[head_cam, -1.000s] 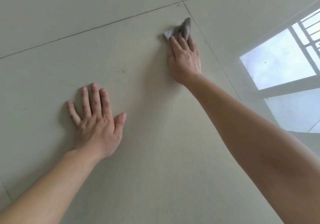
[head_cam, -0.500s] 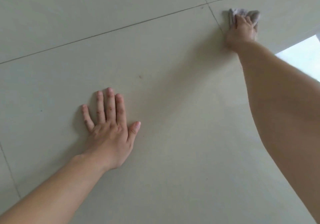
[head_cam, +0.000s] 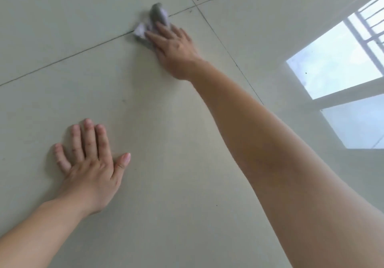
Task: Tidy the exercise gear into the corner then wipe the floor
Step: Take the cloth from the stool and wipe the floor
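Right hand (head_cam: 174,49) slid left, flat on crumpled grey cloth (head_cam: 159,15); left hand (head_cam: 91,170) splayed flat.

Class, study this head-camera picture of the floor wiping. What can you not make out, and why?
1. Head view: crumpled grey-white cloth, blurred and partly under the right hand; full shape unclear.
2. Head view: exercise gear and corner, outside the frame.
3. Head view: bright window reflection on the pale tiled floor, cut off by the right edge.
4. Head view: left hand palm, hidden against the floor.
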